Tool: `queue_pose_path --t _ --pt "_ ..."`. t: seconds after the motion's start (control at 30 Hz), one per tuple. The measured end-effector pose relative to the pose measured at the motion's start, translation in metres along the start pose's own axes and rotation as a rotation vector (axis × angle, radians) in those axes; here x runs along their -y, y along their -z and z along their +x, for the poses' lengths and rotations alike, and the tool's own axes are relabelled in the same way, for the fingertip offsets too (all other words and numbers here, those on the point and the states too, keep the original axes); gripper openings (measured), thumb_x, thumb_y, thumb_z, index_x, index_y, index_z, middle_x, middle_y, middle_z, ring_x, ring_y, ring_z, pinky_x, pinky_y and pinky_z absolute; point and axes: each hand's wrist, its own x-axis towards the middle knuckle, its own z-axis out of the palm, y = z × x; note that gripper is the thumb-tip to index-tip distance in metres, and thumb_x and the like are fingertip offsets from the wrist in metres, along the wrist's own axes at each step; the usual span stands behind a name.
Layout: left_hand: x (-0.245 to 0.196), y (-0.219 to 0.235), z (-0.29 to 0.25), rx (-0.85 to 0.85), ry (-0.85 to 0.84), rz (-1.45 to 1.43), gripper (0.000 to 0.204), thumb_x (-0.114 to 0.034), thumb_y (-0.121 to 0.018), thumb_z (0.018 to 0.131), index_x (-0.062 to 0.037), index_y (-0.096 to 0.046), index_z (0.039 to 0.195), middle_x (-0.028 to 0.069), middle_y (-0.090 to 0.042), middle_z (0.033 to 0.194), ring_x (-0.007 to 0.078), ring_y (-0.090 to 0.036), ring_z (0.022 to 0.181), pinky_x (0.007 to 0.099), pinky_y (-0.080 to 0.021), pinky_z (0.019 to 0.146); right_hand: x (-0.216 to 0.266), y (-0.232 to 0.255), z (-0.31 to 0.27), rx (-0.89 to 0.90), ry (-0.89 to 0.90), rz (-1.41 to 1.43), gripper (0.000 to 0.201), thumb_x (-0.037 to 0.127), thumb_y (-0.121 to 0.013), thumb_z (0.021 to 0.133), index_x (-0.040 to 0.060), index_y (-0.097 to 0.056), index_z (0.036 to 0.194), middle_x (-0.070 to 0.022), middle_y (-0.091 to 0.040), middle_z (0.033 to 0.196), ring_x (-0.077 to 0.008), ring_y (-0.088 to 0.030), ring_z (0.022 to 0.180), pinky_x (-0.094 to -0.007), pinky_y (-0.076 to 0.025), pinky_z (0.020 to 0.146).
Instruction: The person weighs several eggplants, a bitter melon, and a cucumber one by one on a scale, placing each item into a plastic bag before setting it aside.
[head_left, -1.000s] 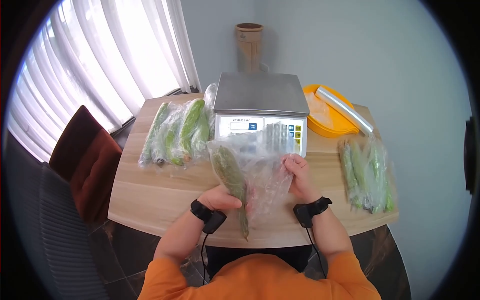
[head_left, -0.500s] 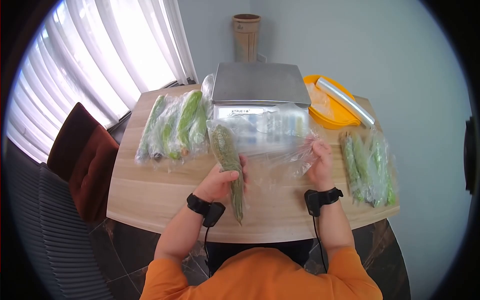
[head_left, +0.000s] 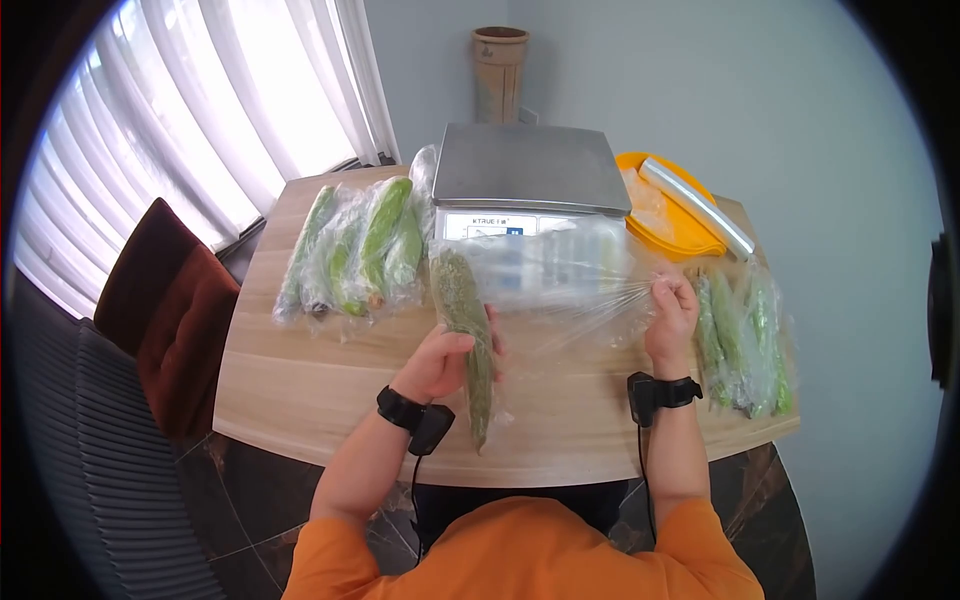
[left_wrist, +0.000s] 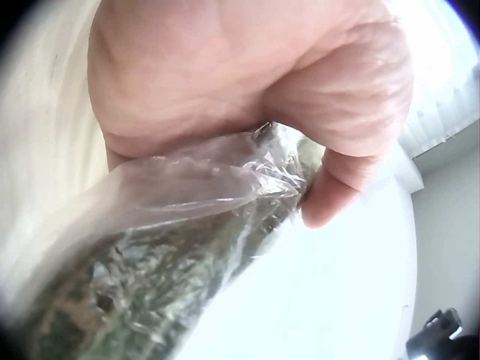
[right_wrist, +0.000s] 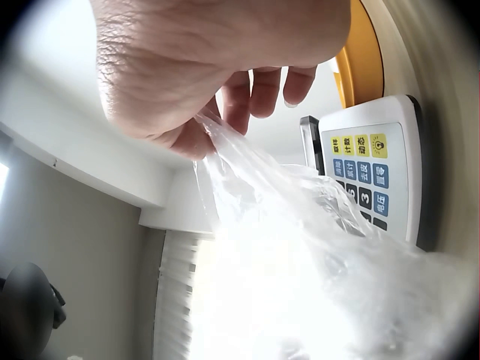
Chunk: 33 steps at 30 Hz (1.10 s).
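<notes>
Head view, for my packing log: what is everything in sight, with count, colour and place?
Loofah: one, dark green, in left hand, table centre.
Plastic film: one clear sheet, stretched between both hands.
Wrapped gourds, left pile: several, green, table left.
Wrapped gourds, right pile: several, green, table right.
Scale: one, steel and white, table back.
Tray: one, yellow, right of scale.
Film roll: one, on tray.
Vase: one, tan, behind.
Chair: one, brown, left.
Left hand: grips loofah.
Right hand: pinches film.

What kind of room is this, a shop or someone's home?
Probably a home room set up for packing produce. A wooden table stands by a curtained window, bearing a price-computing scale, a cling film roll and wrapped gourds. The left hand holds a gourd; the right hand stretches plastic film.
</notes>
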Motion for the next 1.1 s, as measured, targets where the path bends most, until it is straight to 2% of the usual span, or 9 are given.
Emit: queue_pose_path --t 0.07,0.17,0.47,0.57,0.67,0.77,0.9,0.97,1.1 --pt "-0.001 -0.001 0.001 -0.046 -0.014 -0.037 0.054 -0.019 -0.061 0.085 -0.0058 -0.041 0.133 0.0093 -0.054 0.109 0.0251 -0.06 0.097 0.0469 -0.056 0.073 -0.001 0.008 0.001 0.041 -0.033 0.068 0.004 0.007 -0.06 0.085 0.0036 -0.062 0.084 -0.0036 -0.06 0.084 -0.0114 -0.054 0.078 -0.0244 -0.04 0.074" --pt "0.001 0.004 0.002 -0.072 -0.049 -0.035 0.055 -0.026 -0.062 0.087 -0.0055 -0.04 0.134 0.0088 -0.055 0.107 0.0237 -0.061 0.093 0.0445 -0.057 0.07 -0.003 0.017 0.002 0.061 -0.134 0.196 0.007 0.009 -0.061 0.085 0.0026 -0.061 0.083 -0.0035 -0.06 0.075 -0.012 -0.055 0.071 -0.0245 -0.041 0.07" --pt "0.0 0.003 0.002 -0.129 -0.086 -0.054 0.055 -0.032 -0.059 0.09 -0.0117 -0.039 0.138 0.0068 -0.057 0.101 0.0217 -0.061 0.088 0.043 -0.058 0.069 0.003 0.027 0.018 0.119 -0.166 0.463 0.013 0.016 -0.055 0.088 0.0038 -0.058 0.092 -0.0084 -0.062 0.097 -0.0218 -0.057 0.096 -0.0356 -0.042 0.092" --pt "0.002 0.007 0.003 -0.124 -0.091 -0.038 0.055 -0.033 -0.058 0.091 -0.0116 -0.039 0.138 0.0066 -0.057 0.101 0.0218 -0.061 0.088 0.0432 -0.058 0.07 0.008 0.022 0.018 0.043 -0.191 0.41 0.018 0.022 -0.053 0.089 0.0041 -0.059 0.09 -0.0098 -0.062 0.097 -0.0231 -0.057 0.093 -0.0398 -0.042 0.091" --pt "-0.003 0.005 0.002 -0.144 -0.064 -0.07 0.055 -0.033 -0.059 0.09 -0.0113 -0.041 0.137 0.0062 -0.057 0.1 0.0219 -0.061 0.087 0.0434 -0.058 0.068 0.008 0.032 0.017 0.168 -0.305 0.85 0.016 0.016 -0.052 0.086 0.0025 -0.061 0.089 -0.0149 -0.063 0.095 -0.0302 -0.057 0.095 -0.045 -0.041 0.091" --pt "-0.004 0.01 0.001 -0.115 -0.024 -0.081 0.061 -0.035 -0.057 0.091 -0.0091 -0.035 0.141 0.0045 -0.055 0.107 0.0215 -0.055 0.092 0.0429 -0.058 0.067 0.006 0.037 0.014 0.438 -0.362 0.983 0.03 0.031 -0.05 0.09 0.0038 -0.063 0.092 -0.0131 -0.062 0.091 -0.0262 -0.056 0.089 -0.0452 -0.041 0.088" --pt "0.001 0.006 0.001 -0.119 -0.03 -0.066 0.058 -0.035 -0.066 0.086 -0.0084 -0.044 0.133 0.0052 -0.056 0.095 0.0205 -0.06 0.083 0.0399 -0.058 0.063 -0.014 0.05 0.005 0.599 -0.513 0.585 0.036 0.036 -0.054 0.089 0.0026 -0.064 0.1 -0.0127 -0.065 0.093 -0.0252 -0.058 0.09 -0.0462 -0.043 0.085" --pt "0.002 0.006 0.001 -0.099 -0.041 0.018 0.061 -0.034 -0.07 0.084 -0.0073 -0.044 0.132 0.0053 -0.056 0.094 0.0196 -0.06 0.082 0.0392 -0.058 0.063 -0.001 0.03 0.002 0.741 -0.578 0.321 0.039 0.037 -0.059 0.087 0.0018 -0.064 0.104 -0.013 -0.067 0.097 -0.0238 -0.06 0.089 -0.0443 -0.046 0.082" --pt "0.003 0.002 0.001 -0.073 -0.038 0.11 0.065 -0.037 -0.074 0.081 -0.0056 -0.045 0.13 0.0052 -0.056 0.095 0.018 -0.06 0.082 0.0372 -0.057 0.062 0.036 -0.004 -0.007 0.789 -0.676 0.0 0.042 0.025 -0.068 0.083 0.0003 -0.059 0.116 -0.0141 -0.067 0.098 -0.02 -0.062 0.085 -0.0342 -0.048 0.075"
